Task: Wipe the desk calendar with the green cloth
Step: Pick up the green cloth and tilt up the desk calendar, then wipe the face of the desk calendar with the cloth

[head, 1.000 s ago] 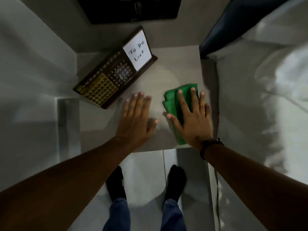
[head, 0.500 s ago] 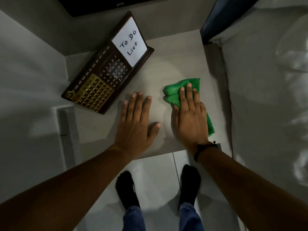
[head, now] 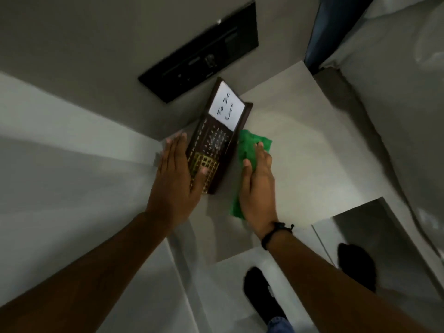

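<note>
We see the desk calendar [head: 217,143] standing tilted on the pale tabletop [head: 300,131], its dark frame carrying a white card [head: 227,108] hand-lettered "To Do List" at the far end, a number grid in the middle and a gold grid at the near end. Our left hand [head: 176,179] lies flat along the calendar's left side, fingers straight and held together, the thumb crossing onto the gold grid. Our right hand [head: 258,186] sits just beside the calendar's right edge, fingers extended and close together, pressing down on the green cloth [head: 249,145]; we cannot tell whether any finger curls around the fabric. The cloth is bunched, touching or nearly touching the frame, and shows beyond the fingertips and again below the palm. A black band [head: 276,230] circles the right wrist. A dark flat panel [head: 204,54] is on the wall behind the calendar, and black socks [head: 262,292] show on the floor below
</note>
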